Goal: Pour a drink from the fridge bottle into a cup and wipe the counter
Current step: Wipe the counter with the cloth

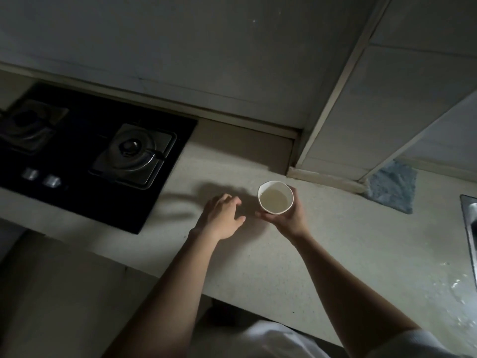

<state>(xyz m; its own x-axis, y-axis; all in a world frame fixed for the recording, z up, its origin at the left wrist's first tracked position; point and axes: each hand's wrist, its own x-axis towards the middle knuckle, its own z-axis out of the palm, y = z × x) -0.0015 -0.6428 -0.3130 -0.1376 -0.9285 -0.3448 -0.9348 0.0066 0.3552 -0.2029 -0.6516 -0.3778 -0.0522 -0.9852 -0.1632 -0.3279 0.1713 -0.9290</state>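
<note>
The right grip (289, 218) is grasping the cup (265, 188) from its near side. Most of its fingers are hiding behind the cup's wall, with only tips showing at either side. The cup is sitting upright over the table (335, 249), but the grip is covering its base, so contact cannot be told. A pale drink (274, 200) is lying inside, its depth hard to judge in the dim light.

The left grip (222, 218) is released, fingers loosely spread just left of the cup and apart from it. Whether it is touching the table is unclear.

A blue cloth (392, 188) is lying against the wall (335, 140), well to the cup's right. The sink (470, 223) is being cut off by the right edge, and the stove (85, 156) is running off the left, its far burner barely showing. A wet patch (459, 288) is glinting near the sink.
</note>
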